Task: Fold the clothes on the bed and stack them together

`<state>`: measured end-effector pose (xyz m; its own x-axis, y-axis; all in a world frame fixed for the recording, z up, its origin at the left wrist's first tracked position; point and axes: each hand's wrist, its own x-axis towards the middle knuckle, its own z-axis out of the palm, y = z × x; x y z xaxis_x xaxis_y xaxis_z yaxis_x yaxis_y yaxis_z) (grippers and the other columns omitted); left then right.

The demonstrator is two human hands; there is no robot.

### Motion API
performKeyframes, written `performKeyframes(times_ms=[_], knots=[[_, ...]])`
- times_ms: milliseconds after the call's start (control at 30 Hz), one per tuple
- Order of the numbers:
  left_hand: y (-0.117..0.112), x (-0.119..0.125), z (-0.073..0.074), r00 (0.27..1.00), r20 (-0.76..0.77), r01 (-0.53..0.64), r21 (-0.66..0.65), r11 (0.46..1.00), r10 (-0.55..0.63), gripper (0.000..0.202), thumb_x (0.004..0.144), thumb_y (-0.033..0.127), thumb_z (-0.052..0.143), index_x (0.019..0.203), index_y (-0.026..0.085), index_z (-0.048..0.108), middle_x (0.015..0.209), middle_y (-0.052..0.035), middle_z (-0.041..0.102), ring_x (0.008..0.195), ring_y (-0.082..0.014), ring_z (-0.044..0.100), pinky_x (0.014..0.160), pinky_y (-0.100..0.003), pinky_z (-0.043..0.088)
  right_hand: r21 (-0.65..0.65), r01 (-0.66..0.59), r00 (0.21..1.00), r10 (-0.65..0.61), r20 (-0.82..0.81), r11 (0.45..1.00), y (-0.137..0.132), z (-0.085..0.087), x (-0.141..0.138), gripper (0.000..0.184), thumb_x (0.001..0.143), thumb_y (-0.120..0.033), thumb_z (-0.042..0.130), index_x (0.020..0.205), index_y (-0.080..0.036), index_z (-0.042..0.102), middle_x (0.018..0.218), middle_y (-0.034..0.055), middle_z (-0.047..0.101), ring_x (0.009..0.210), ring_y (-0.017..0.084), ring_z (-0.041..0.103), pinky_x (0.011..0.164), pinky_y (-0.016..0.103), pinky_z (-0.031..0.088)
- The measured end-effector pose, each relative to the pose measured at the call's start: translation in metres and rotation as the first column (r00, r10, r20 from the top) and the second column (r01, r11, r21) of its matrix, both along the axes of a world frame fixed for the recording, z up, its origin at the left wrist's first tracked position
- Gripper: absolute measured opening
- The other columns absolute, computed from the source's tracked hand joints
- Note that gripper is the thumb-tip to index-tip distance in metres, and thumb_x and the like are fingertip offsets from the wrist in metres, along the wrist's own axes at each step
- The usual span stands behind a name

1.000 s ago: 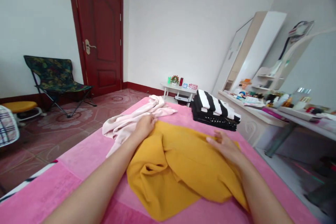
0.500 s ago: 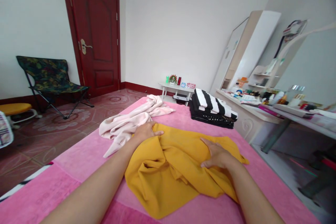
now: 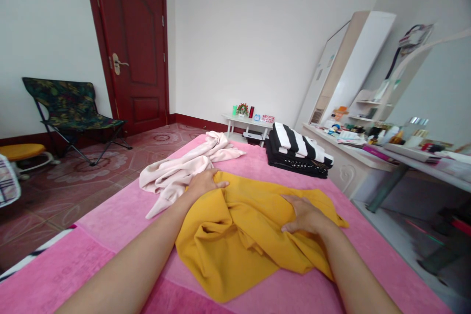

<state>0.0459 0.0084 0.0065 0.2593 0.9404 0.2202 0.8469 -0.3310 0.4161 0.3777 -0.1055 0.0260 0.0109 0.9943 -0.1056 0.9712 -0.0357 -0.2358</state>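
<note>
A mustard-yellow garment (image 3: 243, 235) lies rumpled on the pink bed cover (image 3: 110, 235) in front of me. My left hand (image 3: 203, 182) grips the garment's far left edge, fingers curled over the cloth. On the garment's right part my right hand (image 3: 303, 215) presses down with its fingers closed into the folds. Just beyond my left hand a pale pink garment (image 3: 184, 169) lies loosely bunched.
A folded stack with a black-and-white striped piece (image 3: 300, 152) sits at the bed's far right. A cluttered white dresser (image 3: 368, 157) runs along the right. A small white table (image 3: 248, 125), a red door (image 3: 128, 44) and a folding chair (image 3: 69, 113) stand beyond.
My right hand slid left and toward me across the yellow garment, bunching it into folds. My left hand kept hold of the far edge.
</note>
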Motion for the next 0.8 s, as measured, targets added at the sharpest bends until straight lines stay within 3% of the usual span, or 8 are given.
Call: performKeyframes(times_ms=[400,600,667,733,800], knots=[[0.002,0.000,-0.002,1.000,0.030,-0.008,0.026,1.000,0.007,0.060,0.069,0.068,0.059,0.113,0.027,0.058,0.107,-0.0054,0.067,0.100,-0.0271,0.061,0.079,-0.033,0.045,0.005,-0.011,1.000,0.011,0.017,1.000,0.003,-0.005,0.004,0.102,0.047,-0.042,0.081,0.139,-0.017,0.044,0.140,0.0105,0.045,0.128,0.033,0.038,0.109,0.039,0.026],[-0.002,0.001,-0.007,0.994,0.109,-0.016,0.102,0.995,0.005,0.049,0.074,0.056,0.060,0.113,0.026,0.060,0.105,-0.0057,0.067,0.096,-0.0255,0.062,0.079,-0.034,0.046,0.051,0.020,0.996,-0.016,-0.092,0.998,0.002,-0.002,0.000,0.110,0.042,-0.035,0.084,0.141,-0.018,0.039,0.142,0.0117,0.043,0.127,0.031,0.042,0.106,0.037,0.031],[-0.006,0.002,-0.006,0.992,0.122,-0.010,0.129,0.992,-0.006,0.040,0.075,0.050,0.061,0.107,0.026,0.062,0.098,-0.0050,0.068,0.093,-0.0247,0.062,0.076,-0.033,0.046,0.098,0.069,0.986,-0.053,-0.157,0.993,0.001,-0.001,-0.004,0.090,0.049,-0.033,0.081,0.133,-0.021,0.050,0.131,0.0083,0.056,0.116,0.029,0.052,0.098,0.035,0.038],[-0.008,0.002,0.003,0.991,0.128,0.006,0.187,0.982,-0.031,0.026,0.075,0.042,0.063,0.094,0.024,0.065,0.086,-0.0052,0.068,0.084,-0.0236,0.063,0.072,-0.032,0.046,0.201,0.164,0.974,-0.126,-0.190,0.966,0.000,0.001,-0.010,0.053,0.060,-0.035,0.074,0.111,-0.024,0.065,0.108,0.0051,0.068,0.101,0.027,0.060,0.085,0.033,0.043],[-0.009,0.000,0.027,0.991,0.127,0.018,0.253,0.967,-0.051,0.016,0.077,0.035,0.060,0.085,0.021,0.065,0.079,-0.0048,0.067,0.079,-0.0217,0.061,0.071,-0.031,0.045,0.404,0.281,0.954,-0.208,-0.215,0.871,-0.003,0.007,-0.017,0.024,0.069,-0.034,0.065,0.091,-0.025,0.069,0.091,0.0035,0.070,0.088,0.025,0.062,0.074,0.032,0.043]])
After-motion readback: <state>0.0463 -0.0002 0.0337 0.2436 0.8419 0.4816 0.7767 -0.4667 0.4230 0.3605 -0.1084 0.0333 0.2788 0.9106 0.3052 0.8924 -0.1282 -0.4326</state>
